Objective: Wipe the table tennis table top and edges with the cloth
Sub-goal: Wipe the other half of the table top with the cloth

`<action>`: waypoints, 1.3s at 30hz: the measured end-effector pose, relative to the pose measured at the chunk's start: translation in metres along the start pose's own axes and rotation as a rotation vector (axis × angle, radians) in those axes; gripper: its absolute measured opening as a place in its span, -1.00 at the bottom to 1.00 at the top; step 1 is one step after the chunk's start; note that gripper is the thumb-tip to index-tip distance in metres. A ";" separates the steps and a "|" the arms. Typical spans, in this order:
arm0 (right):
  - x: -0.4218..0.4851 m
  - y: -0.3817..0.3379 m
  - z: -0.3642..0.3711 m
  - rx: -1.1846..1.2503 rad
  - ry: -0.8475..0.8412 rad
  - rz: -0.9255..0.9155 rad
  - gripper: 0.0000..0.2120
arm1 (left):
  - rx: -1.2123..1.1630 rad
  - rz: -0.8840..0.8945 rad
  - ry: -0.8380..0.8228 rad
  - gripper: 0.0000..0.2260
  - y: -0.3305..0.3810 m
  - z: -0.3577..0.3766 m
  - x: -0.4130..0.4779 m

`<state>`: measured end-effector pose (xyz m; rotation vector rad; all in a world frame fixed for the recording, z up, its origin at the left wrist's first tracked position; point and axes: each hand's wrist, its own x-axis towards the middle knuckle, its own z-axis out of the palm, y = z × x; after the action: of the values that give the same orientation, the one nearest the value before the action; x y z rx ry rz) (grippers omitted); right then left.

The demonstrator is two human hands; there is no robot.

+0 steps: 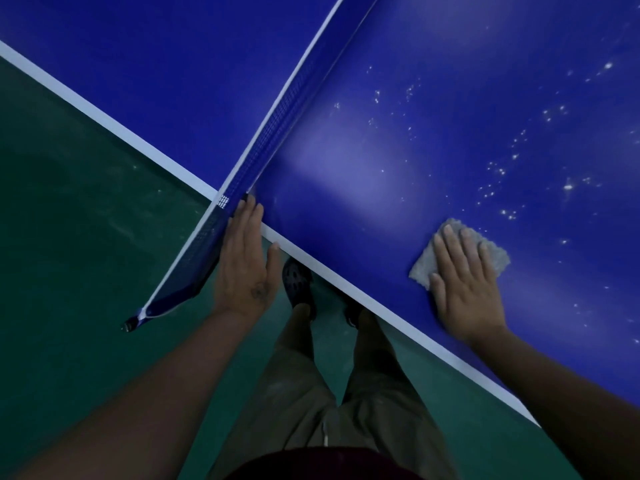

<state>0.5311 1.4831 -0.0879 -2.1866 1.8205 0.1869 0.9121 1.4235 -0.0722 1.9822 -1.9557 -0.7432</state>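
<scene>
beside left hand (244, 261), net (277, 116), specks (498, 171) past cloth (420, 268)

Table top (433, 98): deep blue, with pale glare patches.
Edge line (329, 271): white band along side of top.
Specks (498, 171): whitish, scattered over right part of top.
Net (277, 126): blue fine mesh, white band along upper edge.
Cloth (491, 251): pale grey-beige, nubbly weave.
Floor (69, 202): dark green, faint pale scuffs.
Trousers (294, 393): khaki, plain.
Shoe (298, 285): black, pattern of round holes.
Shirt (329, 462): dark maroon.
Left hand (246, 258): small dark mark on back.
</scene>
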 end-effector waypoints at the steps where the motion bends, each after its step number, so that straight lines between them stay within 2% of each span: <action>1: 0.004 -0.011 0.000 -0.002 0.013 -0.034 -0.38 | -0.005 0.009 -0.007 -0.43 -0.001 -0.002 0.000; 6: 0.055 -0.102 0.000 0.001 0.009 -0.364 -0.40 | -0.095 -0.057 -0.043 -0.37 -0.001 -0.011 0.000; 10: 0.124 -0.170 -0.009 0.050 0.059 -0.437 -0.44 | -0.193 -0.137 -0.032 -0.40 0.002 -0.014 0.005; 13: 0.177 -0.172 -0.024 -0.001 0.038 -0.473 -0.42 | -0.183 -0.144 -0.025 -0.43 -0.002 -0.011 0.003; 16: 0.223 -0.133 -0.044 0.012 0.059 -0.349 -0.41 | -0.150 -0.131 -0.009 -0.44 -0.004 -0.007 0.003; 20: 0.251 -0.074 -0.066 0.037 0.135 0.001 -0.41 | -0.140 -0.082 0.050 -0.44 0.003 0.001 0.002; 23: 0.238 -0.096 -0.066 0.056 0.114 0.099 -0.40 | -0.150 -0.088 0.095 -0.45 0.011 0.009 0.002; 28: 0.175 -0.162 -0.035 0.023 0.080 -0.229 -0.43 | -0.182 -0.047 0.128 -0.46 0.016 0.018 0.011; 32: 0.211 -0.122 -0.049 -0.001 0.075 -0.391 -0.44 | -0.180 0.065 0.109 -0.47 0.023 0.024 0.034; 34: 0.245 -0.092 -0.064 -0.009 0.095 -0.300 -0.42 | -0.186 0.108 0.111 -0.48 0.030 0.030 0.050; 39: 0.307 -0.040 -0.099 0.070 0.101 0.134 -0.41 | -0.187 0.155 0.156 -0.54 0.052 0.045 0.088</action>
<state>0.6209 1.1716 -0.0751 -2.0629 1.9980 0.0405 0.8413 1.3413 -0.0977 1.7054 -1.8513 -0.6825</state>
